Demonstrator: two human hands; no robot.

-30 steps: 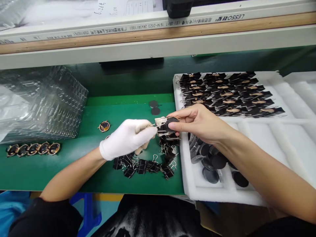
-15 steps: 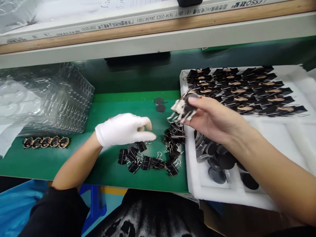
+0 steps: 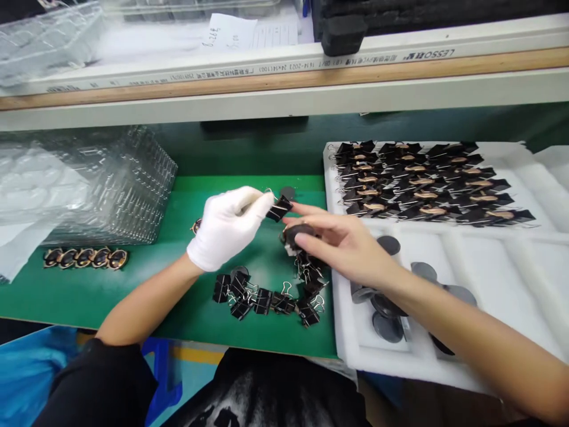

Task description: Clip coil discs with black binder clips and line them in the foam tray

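Observation:
My left hand (image 3: 229,222), in a white glove, pinches a black binder clip (image 3: 280,208) by its wire handle. The fingertips of my right hand (image 3: 342,240) reach the clip's other side. Between my right thumb and fingers is a dark round disc (image 3: 299,235) with something white and metallic under it. Black binder clips (image 3: 263,301) with silver handles lie in a curved row on the green table (image 3: 186,308) below my hands. Behind them rests a loose dark disc (image 3: 288,193).
On the right, a white foam tray (image 3: 349,350) holds rows of clipped gold-coloured pieces (image 3: 427,196) and loose dark discs (image 3: 387,327). Clear plastic trays (image 3: 128,190) are stacked at left, behind several gold-rimmed pieces (image 3: 84,258). A shelf edge (image 3: 284,107) crosses above.
My left hand has moved up and taken a binder clip. My right hand has come left and down with the disc, close to my left hand. The view has tilted up slightly.

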